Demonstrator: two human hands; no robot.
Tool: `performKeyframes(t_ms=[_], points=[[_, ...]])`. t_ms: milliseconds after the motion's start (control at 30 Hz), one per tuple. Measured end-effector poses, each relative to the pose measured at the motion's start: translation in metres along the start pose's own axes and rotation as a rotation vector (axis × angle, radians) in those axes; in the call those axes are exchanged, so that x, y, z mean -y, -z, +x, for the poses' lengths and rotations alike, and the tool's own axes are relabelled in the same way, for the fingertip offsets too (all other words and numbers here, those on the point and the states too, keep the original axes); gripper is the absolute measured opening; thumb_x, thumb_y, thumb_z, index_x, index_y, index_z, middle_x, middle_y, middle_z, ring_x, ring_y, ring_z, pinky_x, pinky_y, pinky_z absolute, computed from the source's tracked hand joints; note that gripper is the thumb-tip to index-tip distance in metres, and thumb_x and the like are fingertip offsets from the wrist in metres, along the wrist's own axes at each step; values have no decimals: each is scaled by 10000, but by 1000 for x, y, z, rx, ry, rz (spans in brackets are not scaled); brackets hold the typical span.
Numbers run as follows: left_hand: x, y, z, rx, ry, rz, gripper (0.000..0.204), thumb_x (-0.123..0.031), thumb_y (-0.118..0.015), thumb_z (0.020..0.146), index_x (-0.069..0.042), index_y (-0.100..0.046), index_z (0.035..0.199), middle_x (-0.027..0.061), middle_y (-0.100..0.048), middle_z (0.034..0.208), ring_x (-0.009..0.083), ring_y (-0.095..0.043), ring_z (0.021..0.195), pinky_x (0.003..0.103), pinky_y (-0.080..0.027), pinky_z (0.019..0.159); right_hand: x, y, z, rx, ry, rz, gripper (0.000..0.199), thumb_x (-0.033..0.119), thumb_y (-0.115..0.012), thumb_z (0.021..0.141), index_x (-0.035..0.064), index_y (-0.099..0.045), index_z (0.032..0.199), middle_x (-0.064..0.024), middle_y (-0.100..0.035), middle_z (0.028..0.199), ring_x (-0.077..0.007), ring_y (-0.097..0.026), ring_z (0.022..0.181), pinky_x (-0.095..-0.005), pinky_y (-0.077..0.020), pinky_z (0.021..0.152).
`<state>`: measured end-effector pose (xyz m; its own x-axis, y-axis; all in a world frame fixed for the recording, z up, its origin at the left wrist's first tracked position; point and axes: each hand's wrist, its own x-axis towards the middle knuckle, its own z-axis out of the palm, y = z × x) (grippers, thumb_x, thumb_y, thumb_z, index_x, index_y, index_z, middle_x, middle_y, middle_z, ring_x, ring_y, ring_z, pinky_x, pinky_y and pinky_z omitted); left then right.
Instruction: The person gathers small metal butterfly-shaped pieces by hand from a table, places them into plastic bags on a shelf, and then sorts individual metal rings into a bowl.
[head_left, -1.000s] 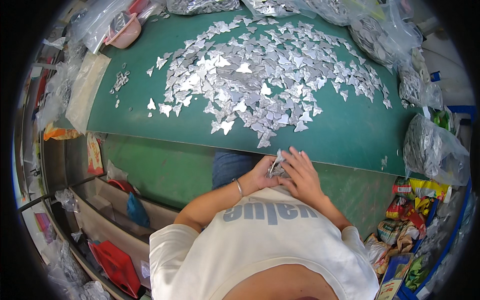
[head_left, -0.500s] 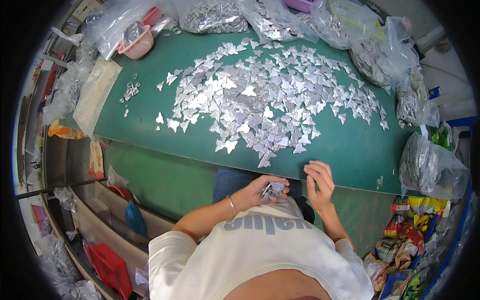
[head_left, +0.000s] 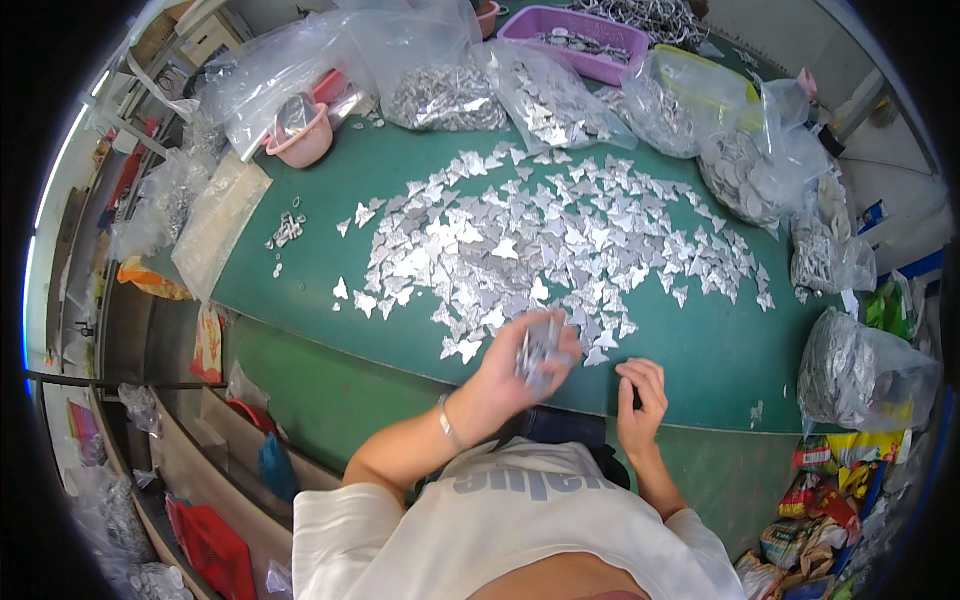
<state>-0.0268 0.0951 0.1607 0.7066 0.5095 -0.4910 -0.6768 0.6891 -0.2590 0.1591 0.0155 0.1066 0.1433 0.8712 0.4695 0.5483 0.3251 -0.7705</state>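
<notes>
My left hand (head_left: 530, 358) is wrapped round a handful of flat silver metal pieces (head_left: 541, 352), blurred by motion, at the near edge of the pile. A broad spread of similar silver butterfly-shaped pieces (head_left: 480, 262) covers the middle of the green tabletop (head_left: 320, 330). Close to the table's front edge, to the right of that pile, is my right hand (head_left: 642, 395). Its fingers are loosely bent with a gap to the thumb, and nothing shows in it.
Plastic bags of metal parts (head_left: 445, 95) line the far side, with a purple basket (head_left: 600, 60) behind them. A pink bowl (head_left: 303, 140) stands far left, near small loose parts (head_left: 288, 230). Another filled bag (head_left: 850, 370) sits at the right edge.
My left hand has risen from my lap over the table's front edge to the pile, still holding the pieces. My right hand's fingers are more bent. The view has tilted farther up the table.
</notes>
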Motion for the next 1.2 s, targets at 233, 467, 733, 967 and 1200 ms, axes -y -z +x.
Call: performKeyframes(t_ms=[233,467,733,967,1200], points=[[-121,-120,144,224,-388,58,103,-122,-493,776,-68,-509,863,61,-492,718,157,-473,606,221,-355,426,-1,-4,-4,-34,49,-120,115,-53,-571,721,-20,-614,822,-138,-578,830,-311,-545,836,-380,-434,763],[-227,-167,224,-203,-925,183,181,-260,-485,796,-92,-518,854,68,-542,745,151,-471,568,273,-351,421,-2,-11,-3,-99,29,-89,109,-64,-603,697,-16,-614,794,-136,-572,830,-310,-552,792,-378,-448,720],[-297,-194,269,73,-1361,725,401,-334,-400,871,-16,-534,1073,137,-552,1062,244,-522,971,389,-414,803,0,-12,-2,-73,55,-110,104,-56,-620,686,-26,-607,785,-139,-561,823,-307,-549,795,-373,-447,713],[-255,-188,228,-592,-1559,2059,332,-252,-471,818,29,-583,955,225,-582,1012,328,-572,954,410,-446,783,-3,-8,-2,-119,-9,-141,93,-42,-621,693,-27,-606,783,-135,-559,836,-308,-540,816,-370,-445,719],[-203,-140,179,-316,-1671,2576,259,7,-502,725,28,-596,966,228,-582,967,383,-569,879,430,-466,774,0,-1,7,-44,-43,-48,121,-33,-614,700,-9,-621,819,-129,-572,858,-293,-534,867,-368,-433,758]])
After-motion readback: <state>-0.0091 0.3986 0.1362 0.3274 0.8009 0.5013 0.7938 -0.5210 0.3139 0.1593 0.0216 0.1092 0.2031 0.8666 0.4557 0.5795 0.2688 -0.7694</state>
